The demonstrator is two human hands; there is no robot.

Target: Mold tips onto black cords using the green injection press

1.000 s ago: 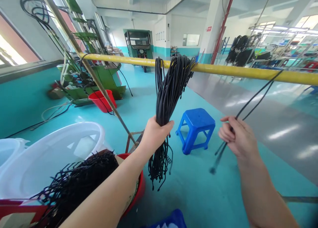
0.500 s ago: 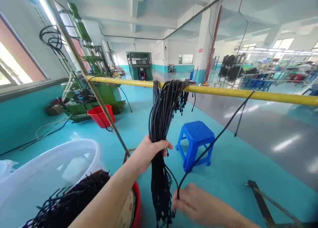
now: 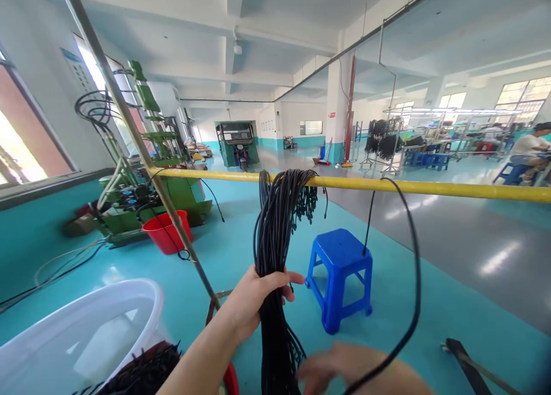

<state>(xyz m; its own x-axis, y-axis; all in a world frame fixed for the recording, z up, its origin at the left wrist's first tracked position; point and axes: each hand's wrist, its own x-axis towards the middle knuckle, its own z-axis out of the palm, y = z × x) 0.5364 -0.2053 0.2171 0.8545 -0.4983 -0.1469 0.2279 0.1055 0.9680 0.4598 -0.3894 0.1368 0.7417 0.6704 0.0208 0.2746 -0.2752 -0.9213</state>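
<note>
A thick bundle of black cords (image 3: 275, 223) is draped over a yellow bar (image 3: 430, 187), its small-tipped short ends on the far side. My left hand (image 3: 269, 289) is wrapped around the bundle below the bar, thumb and index finger stretched out to the right. Low in the picture, my right hand (image 3: 331, 366) is beside the hanging lower part of the bundle. Its fingers are smeared by motion, so their grip cannot be made out. A single black cord (image 3: 415, 263) loops over the bar farther right and curves down in front of my right forearm.
A blue stool (image 3: 340, 251) stands beyond the bar. At lower left are a white tub (image 3: 142, 291) and a pile of black cords (image 3: 146, 366). A slanted metal pole (image 3: 176, 220) supports the bar, near a red bucket (image 3: 167, 234) and green machine. A person sits far right.
The single cord, earlier pulled taut in my right hand, now hangs in a loose curve from the bar. My right hand has moved lower; my left hand keeps its grip. The view has tilted up.
</note>
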